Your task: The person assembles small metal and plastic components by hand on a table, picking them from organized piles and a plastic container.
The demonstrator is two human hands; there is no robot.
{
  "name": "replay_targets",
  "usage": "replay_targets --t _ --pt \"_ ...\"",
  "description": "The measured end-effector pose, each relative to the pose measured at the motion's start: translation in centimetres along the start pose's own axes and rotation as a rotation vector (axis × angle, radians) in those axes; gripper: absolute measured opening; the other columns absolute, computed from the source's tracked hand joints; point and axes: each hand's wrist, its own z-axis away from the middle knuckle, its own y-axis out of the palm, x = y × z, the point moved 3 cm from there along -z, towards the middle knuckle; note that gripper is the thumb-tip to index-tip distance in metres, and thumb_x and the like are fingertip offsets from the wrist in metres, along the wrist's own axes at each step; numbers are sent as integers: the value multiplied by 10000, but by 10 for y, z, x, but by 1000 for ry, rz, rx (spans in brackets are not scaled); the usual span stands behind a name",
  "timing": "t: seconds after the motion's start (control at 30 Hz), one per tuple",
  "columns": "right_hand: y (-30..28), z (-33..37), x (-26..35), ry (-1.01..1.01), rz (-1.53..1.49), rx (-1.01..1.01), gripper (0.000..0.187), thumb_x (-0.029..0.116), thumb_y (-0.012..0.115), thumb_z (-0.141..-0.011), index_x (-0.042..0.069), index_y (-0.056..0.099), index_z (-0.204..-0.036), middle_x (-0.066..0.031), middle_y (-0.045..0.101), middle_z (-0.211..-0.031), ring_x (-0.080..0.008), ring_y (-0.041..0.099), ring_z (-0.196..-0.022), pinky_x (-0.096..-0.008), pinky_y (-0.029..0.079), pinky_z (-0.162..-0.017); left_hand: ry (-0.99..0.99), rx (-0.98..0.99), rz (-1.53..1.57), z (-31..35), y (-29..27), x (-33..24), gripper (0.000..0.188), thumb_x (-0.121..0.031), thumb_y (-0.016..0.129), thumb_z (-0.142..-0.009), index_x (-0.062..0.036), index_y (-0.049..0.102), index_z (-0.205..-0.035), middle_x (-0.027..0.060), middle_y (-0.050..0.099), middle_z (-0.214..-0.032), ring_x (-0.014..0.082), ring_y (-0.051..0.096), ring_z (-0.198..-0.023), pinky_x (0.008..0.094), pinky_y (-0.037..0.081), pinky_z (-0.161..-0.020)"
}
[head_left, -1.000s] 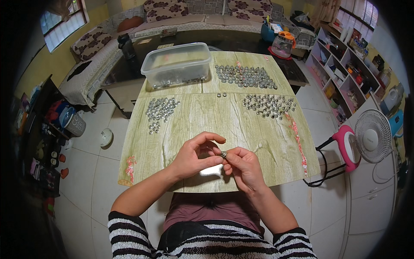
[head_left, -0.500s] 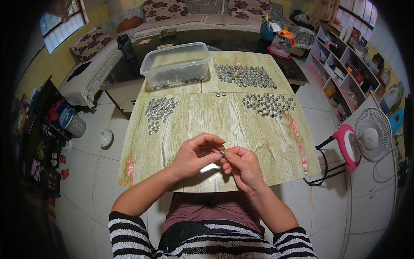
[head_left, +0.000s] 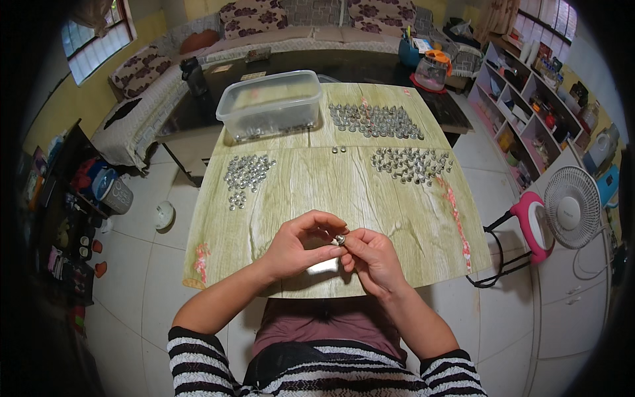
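Note:
Just above the near part of the table (head_left: pixel 311 198), my two hands meet at a small shiny round metal piece (head_left: pixel 340 239). My right hand (head_left: pixel 374 258) pinches it between thumb and forefinger. From the other side, my left hand (head_left: pixel 294 248) is curled with its thumb and fingertips closed about the same piece; its exact grip is partly hidden. Flat silvery round pieces (head_left: pixel 246 173) lie loosely grouped at the left. Small metal pieces with upright stems (head_left: pixel 410 164) are spread at the right, and rows of round-based pieces (head_left: pixel 377 121) stand behind them.
A clear plastic tub (head_left: pixel 271 109) stands at the back left of the table, with metal pieces at its bottom. Two small pieces (head_left: pixel 338 150) sit near the middle seam. A pink-backed chair (head_left: pixel 531 225) and a white fan (head_left: pixel 569 210) are at the right.
The small metal piece has turned slightly between my fingers and shows more of its shiny face. Both hands stay almost in place; the whole view has shifted a little.

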Motion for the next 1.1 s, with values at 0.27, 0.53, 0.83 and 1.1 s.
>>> replay_targets --t 0.27,0.53,0.83,1.1 --pt "-2 -1 0 25 -11 7 125 116 521 -803 -6 530 -827 -65 568 -693 -91 529 -550 -174 433 -493 -28 -29 -49 -2 -2 3 214 19 590 -714 0 523 -916 84 570 -902 138 537 -852 267 430 -772" --pt "-8 -1 5 2 -181 49 186 144 461 -836 -12 501 -931 -63 556 -758 -93 528 -635 -188 441 -564 -255 -140 170 -21 -1 -14 178 -12 573 -730 2 547 -906 68 581 -869 114 546 -810 236 449 -717" --pt "-8 19 12 58 -195 33 125 94 465 -814 12 496 -903 -51 547 -741 -102 509 -611 -202 413 -534 1 -257 -617 -116 -87 20 197 1 574 -724 8 539 -917 60 587 -845 116 566 -789 225 453 -705" --pt "-21 32 21 41 -198 -15 108 86 468 -809 17 499 -886 -51 548 -727 -104 504 -596 -203 408 -527 -18 -278 -715 -141 -95 52 208 -26 604 -700 -1 552 -900 61 603 -796 113 575 -730 233 461 -658"
